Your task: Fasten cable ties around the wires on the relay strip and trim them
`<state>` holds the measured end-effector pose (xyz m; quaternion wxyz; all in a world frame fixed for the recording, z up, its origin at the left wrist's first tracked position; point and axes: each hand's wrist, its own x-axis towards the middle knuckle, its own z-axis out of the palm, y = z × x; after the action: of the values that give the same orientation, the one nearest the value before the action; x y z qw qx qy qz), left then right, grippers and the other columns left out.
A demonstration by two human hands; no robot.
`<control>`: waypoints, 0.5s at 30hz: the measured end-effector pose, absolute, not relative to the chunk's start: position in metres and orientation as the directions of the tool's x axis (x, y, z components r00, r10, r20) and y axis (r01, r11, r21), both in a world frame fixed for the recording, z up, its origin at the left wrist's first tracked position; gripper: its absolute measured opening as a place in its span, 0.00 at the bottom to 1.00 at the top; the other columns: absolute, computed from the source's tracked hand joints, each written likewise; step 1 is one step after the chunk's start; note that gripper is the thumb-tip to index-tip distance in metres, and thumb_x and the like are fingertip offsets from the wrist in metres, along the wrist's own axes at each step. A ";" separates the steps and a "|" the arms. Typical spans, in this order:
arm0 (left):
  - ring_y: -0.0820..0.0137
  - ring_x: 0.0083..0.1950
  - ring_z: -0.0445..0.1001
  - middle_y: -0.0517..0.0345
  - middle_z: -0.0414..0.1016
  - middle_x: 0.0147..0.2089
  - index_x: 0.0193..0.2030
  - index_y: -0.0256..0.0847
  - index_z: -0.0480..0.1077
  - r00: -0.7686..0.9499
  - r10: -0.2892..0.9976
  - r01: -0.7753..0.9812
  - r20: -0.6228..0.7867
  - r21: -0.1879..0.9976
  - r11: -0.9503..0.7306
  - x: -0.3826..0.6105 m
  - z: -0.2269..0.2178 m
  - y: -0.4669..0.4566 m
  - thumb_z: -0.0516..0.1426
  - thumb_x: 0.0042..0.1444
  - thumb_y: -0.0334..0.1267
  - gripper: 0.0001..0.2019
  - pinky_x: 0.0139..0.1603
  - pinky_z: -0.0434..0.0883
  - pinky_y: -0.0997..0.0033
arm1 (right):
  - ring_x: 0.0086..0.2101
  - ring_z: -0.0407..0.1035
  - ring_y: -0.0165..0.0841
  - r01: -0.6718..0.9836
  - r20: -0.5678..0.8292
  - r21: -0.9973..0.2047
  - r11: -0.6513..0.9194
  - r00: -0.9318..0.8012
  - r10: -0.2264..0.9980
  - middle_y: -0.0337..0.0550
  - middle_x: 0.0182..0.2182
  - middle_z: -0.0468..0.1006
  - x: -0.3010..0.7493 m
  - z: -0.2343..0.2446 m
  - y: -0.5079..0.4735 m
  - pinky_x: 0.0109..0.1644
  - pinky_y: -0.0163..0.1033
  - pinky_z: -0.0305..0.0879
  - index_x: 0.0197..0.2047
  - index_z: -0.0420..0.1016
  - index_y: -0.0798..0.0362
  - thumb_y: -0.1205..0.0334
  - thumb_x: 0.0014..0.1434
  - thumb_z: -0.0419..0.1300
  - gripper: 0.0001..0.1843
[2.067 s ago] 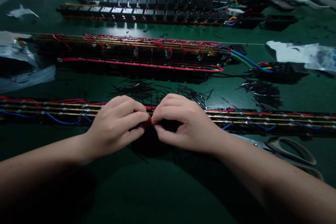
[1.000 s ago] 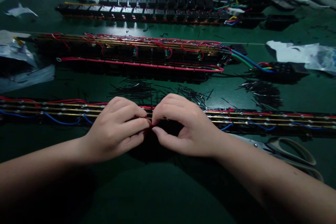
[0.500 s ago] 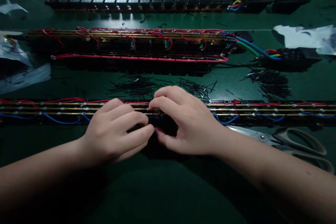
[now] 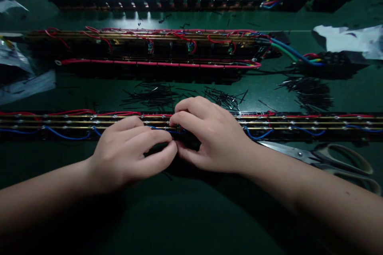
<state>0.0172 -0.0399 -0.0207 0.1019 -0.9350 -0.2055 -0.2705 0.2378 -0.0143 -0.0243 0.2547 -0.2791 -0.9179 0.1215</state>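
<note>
Matt green table mat [image 4: 191,215], glossy plastic-sheathed wires [image 4: 66,137], brassy metal rails [image 4: 299,122], shiny steel scissors [image 4: 302,155].

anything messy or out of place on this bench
Thin black offcuts lie strewn in loose heaps on the green mat behind the nearest long black wired strip, more further right. Metal scissors lie flat beside that strip. Nothing looks damaged.
</note>
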 end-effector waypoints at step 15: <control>0.71 0.25 0.70 0.57 0.84 0.35 0.45 0.37 0.74 0.810 0.271 0.405 0.520 -0.160 -0.900 0.017 -0.016 -0.046 0.62 0.59 0.24 0.09 0.26 0.65 0.66 | 0.43 0.67 0.40 0.475 0.416 -0.313 0.822 -0.710 0.568 0.53 0.49 0.76 0.236 -0.028 -0.015 0.44 0.43 0.66 0.46 0.74 0.57 0.63 0.60 0.58 0.11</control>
<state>0.0167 -0.0459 -0.0164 0.1329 -0.9419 -0.1795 -0.2508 0.2360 -0.0153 -0.0279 0.2541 -0.2835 -0.9201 0.0917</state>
